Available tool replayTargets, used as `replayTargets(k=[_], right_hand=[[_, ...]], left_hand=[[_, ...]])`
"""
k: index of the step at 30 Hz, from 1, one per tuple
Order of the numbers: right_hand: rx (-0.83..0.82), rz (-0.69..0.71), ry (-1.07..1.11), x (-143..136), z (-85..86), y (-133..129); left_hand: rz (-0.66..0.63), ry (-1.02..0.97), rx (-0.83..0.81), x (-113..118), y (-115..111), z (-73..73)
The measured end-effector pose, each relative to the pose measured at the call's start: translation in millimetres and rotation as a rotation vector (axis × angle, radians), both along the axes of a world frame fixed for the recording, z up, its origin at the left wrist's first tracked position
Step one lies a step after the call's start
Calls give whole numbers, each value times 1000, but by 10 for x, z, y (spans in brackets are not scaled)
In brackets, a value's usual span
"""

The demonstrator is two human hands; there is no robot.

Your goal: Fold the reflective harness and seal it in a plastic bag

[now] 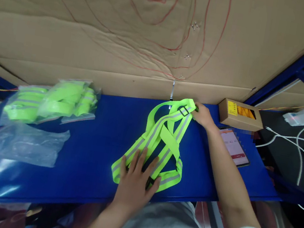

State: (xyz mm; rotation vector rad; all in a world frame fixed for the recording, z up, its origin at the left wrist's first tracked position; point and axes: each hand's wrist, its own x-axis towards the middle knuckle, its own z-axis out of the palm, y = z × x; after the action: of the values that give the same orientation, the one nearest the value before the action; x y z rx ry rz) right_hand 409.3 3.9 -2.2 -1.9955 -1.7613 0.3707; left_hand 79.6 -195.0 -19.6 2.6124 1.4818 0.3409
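While left hand (135, 183) is lying spread on lime reflective straps (170, 142), right hand (203, 116) is gripping their far end.

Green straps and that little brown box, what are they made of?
The green straps look like soft, mostly matte woven fabric, perhaps polyester, because they bend and fold in flat bands. The box is probably dull cardboard: plain tan sides, crisp folded edges.
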Motion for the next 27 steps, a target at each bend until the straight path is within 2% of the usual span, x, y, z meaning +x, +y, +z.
replayTargets(k=[5,8,13,16,19,21,24,27], right_hand=[[-54,123,35,122,38,-85],[-37,91,24,112,26,-91],[85,2,-26,-42,-39,-68],[54,26,-23,-46,-15,-93],[1,116,10,80,96,-189],[27,159,47,165,190,-280],[36,55,74,176,292,-382],[-26,-80,34,45,317,-373]], left_hand=[[-19,7,-40,-50,-11,24],[-24,16,-45,-56,-17,21],[-15,30,-30,-13,-17,12],[-26,21,-55,-31,11,60],[-86,-43,-74,-122,84,202],[-121,-123,-24,-182,185,361],[-118,-213,104,-139,485,657],[-79,-188,73,178,990,886]])
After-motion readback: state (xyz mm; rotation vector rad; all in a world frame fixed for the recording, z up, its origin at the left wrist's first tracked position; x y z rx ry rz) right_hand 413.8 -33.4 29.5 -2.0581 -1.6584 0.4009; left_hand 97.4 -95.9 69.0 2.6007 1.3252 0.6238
